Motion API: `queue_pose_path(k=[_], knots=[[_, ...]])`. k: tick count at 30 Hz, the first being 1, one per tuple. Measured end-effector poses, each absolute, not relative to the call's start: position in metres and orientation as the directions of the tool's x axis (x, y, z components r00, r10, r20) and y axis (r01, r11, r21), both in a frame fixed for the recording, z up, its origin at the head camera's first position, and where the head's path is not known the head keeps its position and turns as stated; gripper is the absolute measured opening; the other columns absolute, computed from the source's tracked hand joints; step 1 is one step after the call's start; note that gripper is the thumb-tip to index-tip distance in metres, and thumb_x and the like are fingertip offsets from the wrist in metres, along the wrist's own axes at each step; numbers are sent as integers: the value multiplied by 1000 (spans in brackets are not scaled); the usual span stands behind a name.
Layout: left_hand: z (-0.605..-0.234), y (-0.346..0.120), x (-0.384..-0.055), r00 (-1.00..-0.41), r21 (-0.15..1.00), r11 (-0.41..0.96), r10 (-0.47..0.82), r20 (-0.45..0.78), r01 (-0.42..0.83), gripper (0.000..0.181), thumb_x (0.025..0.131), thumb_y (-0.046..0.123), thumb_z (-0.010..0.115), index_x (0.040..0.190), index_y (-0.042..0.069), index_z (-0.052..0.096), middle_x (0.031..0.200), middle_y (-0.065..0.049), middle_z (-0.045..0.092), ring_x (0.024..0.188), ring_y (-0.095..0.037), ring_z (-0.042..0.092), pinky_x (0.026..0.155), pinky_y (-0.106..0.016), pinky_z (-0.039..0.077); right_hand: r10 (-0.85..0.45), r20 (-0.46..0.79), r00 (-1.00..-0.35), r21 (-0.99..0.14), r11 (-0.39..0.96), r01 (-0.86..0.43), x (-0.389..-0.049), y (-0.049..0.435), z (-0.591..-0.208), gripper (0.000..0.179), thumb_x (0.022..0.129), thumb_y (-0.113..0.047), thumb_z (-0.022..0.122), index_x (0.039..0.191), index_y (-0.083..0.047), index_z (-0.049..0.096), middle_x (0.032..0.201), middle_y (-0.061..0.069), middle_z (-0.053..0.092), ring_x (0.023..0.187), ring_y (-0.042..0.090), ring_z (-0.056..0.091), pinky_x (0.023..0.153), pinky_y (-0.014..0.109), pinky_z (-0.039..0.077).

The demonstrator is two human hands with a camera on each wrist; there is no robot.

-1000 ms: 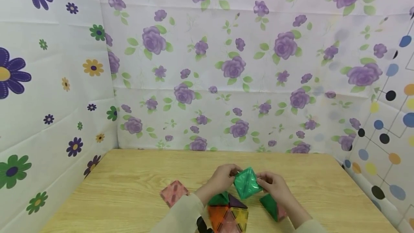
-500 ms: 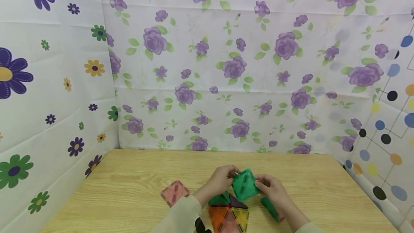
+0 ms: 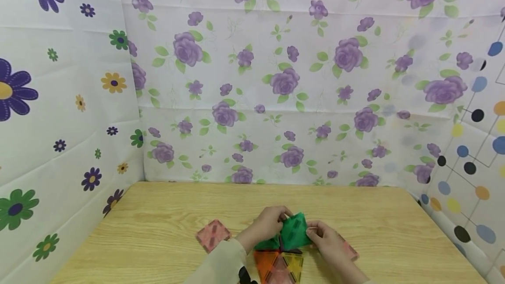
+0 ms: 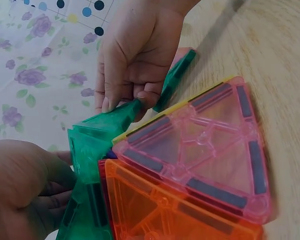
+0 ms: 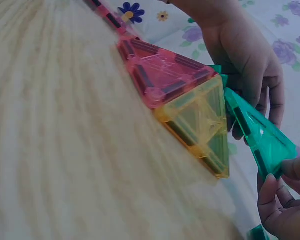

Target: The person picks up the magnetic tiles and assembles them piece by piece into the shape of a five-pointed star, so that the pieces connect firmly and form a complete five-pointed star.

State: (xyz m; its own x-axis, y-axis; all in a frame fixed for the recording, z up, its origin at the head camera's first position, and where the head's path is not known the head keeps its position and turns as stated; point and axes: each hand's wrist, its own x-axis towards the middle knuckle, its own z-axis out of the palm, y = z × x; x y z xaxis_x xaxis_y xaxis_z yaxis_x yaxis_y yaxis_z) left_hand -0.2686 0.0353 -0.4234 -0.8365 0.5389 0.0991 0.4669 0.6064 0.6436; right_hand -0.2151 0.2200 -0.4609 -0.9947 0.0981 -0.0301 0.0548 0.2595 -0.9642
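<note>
In the head view, my right hand [image 3: 328, 242] pinches the right corner of a translucent green magnetic tile piece [image 3: 295, 231] between thumb and fingers. My left hand [image 3: 270, 223] holds its upper left edge with curled fingers, partly hidden behind the green. The piece is tilted, just above and touching or nearly touching a tile build. That build has an orange triangle tile [image 4: 165, 200], a pink triangle tile [image 4: 205, 145], a yellow triangle tile [image 5: 200, 125], and a purple tile [image 3: 293, 251] mostly covered. Another green tile [image 3: 268, 243] sits under my left wrist.
A pink square tile [image 3: 213, 235] lies to the left on the wooden table [image 3: 158, 240]. Right of the build, a pink tile [image 3: 349, 249] is partly behind my right hand, with a green tile [image 4: 175, 80] against it. Floral curtains stand behind and beside the table.
The green piece has come down toward the build and turned its face. Both hands have lowered with it, the right one also shifting left and covering the green tile behind it.
</note>
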Motion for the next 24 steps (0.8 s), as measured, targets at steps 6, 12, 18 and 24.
queue_pose_path(k=[6, 12, 18, 24], knots=[[-425, 36, -268, -826, 570, 651, 557, 91, 502, 36, 87, -10, 56, 112, 13, 67, 95, -5, 69, 87, -13, 64, 67, -22, 50, 81, -53, -995, -974, 214, 69, -214, 217, -468, 25, 97, -3, 52, 119, 7, 55, 94, 9, 63, 81, 14, 58, 64, 24, 52], [-426, 38, -267, -815, 531, 663, 572, 96, 528, 35, 87, -9, 57, 111, 14, 68, 92, -3, 70, 84, -11, 65, 68, -20, 52, 51, -37, -998, -974, 221, 47, -213, 216, -472, 27, 96, -4, 54, 120, 8, 54, 95, 11, 65, 80, 15, 59, 64, 26, 53], [-425, 39, -266, -801, 550, 648, 595, 65, 526, 33, 89, -6, 58, 115, 13, 66, 91, -1, 71, 84, -9, 66, 70, -19, 53, 92, -21, -996, -960, 276, 46, -211, 212, -470, 26, 93, -4, 59, 116, 7, 59, 96, 13, 65, 83, 16, 62, 65, 26, 56], [-426, 40, -264, -807, 508, 669, 584, 91, 542, 30, 93, 0, 58, 119, 13, 64, 96, 0, 70, 87, -9, 65, 71, -20, 52, 122, -2, -993, -943, 329, 42, -211, 213, -465, 25, 93, -4, 59, 117, 5, 61, 100, 13, 65, 86, 16, 63, 68, 30, 57]])
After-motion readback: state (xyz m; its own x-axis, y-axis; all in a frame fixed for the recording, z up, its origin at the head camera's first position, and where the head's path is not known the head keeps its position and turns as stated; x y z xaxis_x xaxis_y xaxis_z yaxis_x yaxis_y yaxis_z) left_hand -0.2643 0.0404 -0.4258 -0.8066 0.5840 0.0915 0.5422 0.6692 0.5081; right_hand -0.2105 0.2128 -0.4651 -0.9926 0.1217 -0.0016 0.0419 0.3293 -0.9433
